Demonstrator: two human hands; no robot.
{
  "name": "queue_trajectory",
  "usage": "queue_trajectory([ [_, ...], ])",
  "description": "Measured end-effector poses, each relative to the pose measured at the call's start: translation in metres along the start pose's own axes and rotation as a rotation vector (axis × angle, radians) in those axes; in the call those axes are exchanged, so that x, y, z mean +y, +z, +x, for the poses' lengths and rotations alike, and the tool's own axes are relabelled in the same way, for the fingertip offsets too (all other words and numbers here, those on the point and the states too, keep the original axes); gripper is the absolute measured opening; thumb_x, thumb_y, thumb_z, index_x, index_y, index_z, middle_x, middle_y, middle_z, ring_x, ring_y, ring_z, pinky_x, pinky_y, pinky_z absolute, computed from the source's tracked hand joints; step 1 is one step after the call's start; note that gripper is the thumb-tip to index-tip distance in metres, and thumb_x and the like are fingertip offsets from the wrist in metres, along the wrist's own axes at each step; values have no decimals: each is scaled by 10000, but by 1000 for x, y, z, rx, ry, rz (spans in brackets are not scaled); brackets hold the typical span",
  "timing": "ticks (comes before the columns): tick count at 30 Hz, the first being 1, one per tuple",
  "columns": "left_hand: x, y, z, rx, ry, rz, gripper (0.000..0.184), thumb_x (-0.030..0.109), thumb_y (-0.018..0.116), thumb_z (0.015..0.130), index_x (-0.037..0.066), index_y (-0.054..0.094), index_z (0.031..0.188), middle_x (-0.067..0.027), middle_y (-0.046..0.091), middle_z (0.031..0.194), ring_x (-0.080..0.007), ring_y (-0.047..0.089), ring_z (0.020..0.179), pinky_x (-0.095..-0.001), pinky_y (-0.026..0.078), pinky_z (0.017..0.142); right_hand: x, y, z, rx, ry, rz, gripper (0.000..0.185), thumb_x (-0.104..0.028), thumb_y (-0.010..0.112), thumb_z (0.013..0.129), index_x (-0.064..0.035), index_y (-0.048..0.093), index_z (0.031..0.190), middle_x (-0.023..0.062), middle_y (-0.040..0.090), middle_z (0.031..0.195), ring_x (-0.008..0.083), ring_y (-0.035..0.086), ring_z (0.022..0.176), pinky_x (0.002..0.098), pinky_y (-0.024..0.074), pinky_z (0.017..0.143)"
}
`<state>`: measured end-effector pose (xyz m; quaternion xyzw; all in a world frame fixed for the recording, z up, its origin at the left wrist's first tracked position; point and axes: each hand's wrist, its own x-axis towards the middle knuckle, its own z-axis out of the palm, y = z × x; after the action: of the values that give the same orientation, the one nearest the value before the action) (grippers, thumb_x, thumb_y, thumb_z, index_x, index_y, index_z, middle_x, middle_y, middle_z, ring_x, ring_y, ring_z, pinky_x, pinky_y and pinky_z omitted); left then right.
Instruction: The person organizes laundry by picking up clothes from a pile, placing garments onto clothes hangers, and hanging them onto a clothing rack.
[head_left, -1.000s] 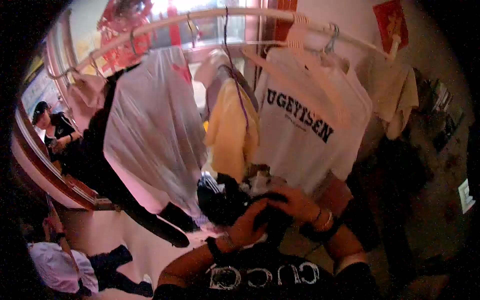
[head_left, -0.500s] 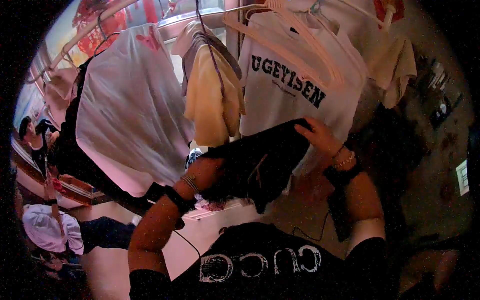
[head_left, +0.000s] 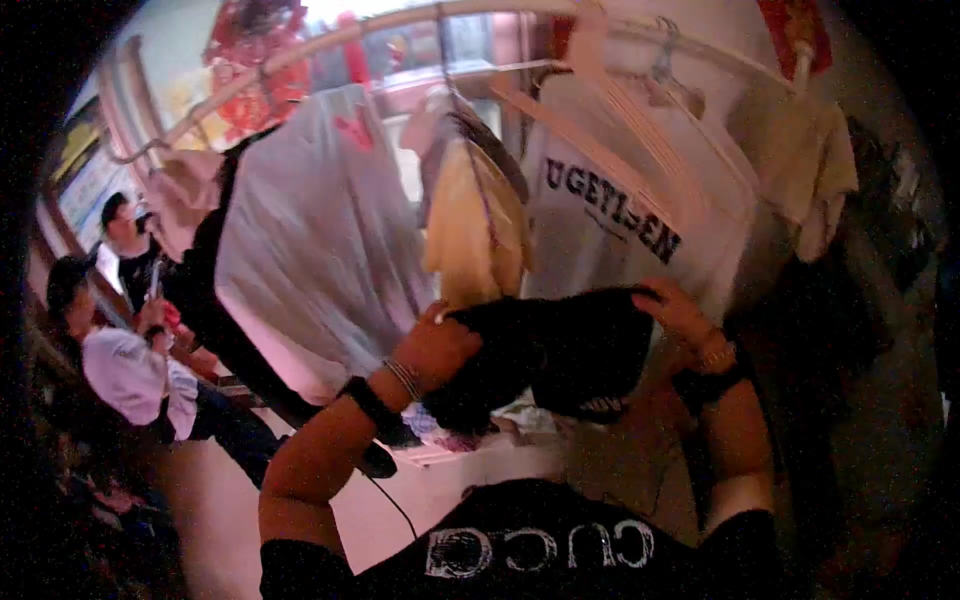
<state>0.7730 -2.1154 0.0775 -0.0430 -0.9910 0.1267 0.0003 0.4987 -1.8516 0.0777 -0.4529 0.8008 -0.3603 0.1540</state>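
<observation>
A black garment (head_left: 590, 350) is stretched between my two hands at chest height, its shape bunched and its kind unclear. Pale lettering shows along its lower right edge. My left hand (head_left: 437, 350) is closed on its left end, and fingers of my right hand (head_left: 682, 318) grip its upper right corner. Just behind it hang a white T-shirt (head_left: 575, 245) with dark block letters and a yellow cloth (head_left: 472, 235). Pinkish hangers (head_left: 640, 140) dangle in front of the T-shirt.
A hanging rail (head_left: 400, 22) runs across the top, with a large white garment (head_left: 310, 240) at left and dark clothes (head_left: 820, 320) at right. Two people are at the left, one in a white shirt (head_left: 125, 375). A thin cable (head_left: 395, 505) hangs below my left forearm.
The view has shifted, so the hanging clothes appear lower and farther right. The black garment has turned and bunched up, bringing its lettering into sight. Both hands still hold it.
</observation>
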Motion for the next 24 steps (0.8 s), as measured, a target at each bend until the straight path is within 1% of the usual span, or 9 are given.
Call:
queue_trajectory([
  [2,5,9,-12,239,48,-73,162,73,458,770,78,555,900,-112,566,804,-289,555,834,-382,436,795,30,3,-2,-190,67,-12,335,-264,578,804,-35,546,1046,132,573,1012,233,528,956,334,416,833],
  [6,-6,-6,-24,360,-74,-281,206,75,479,761,69,536,958,-123,539,904,-303,527,898,-384,435,806,8,1,-18,-238,32,109,305,-229,552,787,-44,526,1028,62,554,946,175,500,905,300,409,799],
  [9,-13,-52,-45,489,-18,-171,222,46,499,756,40,517,978,-136,531,961,-323,509,955,-379,437,807,-46,-15,-27,-122,-139,146,280,-243,488,801,-51,514,1004,32,532,894,139,471,845,285,400,767],
  [12,-3,-96,-64,466,-163,-292,197,71,533,776,16,515,964,-158,516,995,-335,490,984,-380,429,827,-70,-27,-23,-103,-136,210,262,-265,462,813,-47,509,950,19,506,845,128,459,819,282,397,756],
  [15,-8,-100,-80,548,-77,-219,203,87,563,766,18,516,951,-150,509,1020,-338,486,997,-377,425,835,-93,-21,-26,-90,-35,340,207,-231,486,757,-69,490,886,-37,411,780,79,392,702,209,351,641],
  [17,-29,-85,-69,616,-55,-177,218,103,575,757,15,520,949,-149,507,1017,-341,483,999,-392,420,837,-86,-14,-6,-63,56,315,202,-238,458,808,-61,477,902,-4,463,787,105,462,717,257,430,616],
  [21,-27,-54,-77,529,-159,-60,220,134,567,754,21,533,940,-148,509,1049,-339,479,1017,-395,418,845,-82,2,-16,-122,-29,230,191,-215,465,800,-59,468,911,-2,463,775,108,464,692,252,432,567],
  [23,-10,-51,-82,145,-244,16,225,171,540,756,39,549,938,-150,501,1103,-327,466,1053,-379,405,877,-66,19,-20,-276,-110,205,128,-134,467,747,-54,448,845,-17,385,760,100,388,688,227,364,628],
  [24,-11,-37,-86,153,-225,-19,230,190,530,756,46,555,934,-140,503,1117,-319,454,1076,-375,399,888,-63,25,-22,-262,-129,196,128,-134,467,747,-54,448,845,-17,385,760,100,388,688,227,364,628],
])
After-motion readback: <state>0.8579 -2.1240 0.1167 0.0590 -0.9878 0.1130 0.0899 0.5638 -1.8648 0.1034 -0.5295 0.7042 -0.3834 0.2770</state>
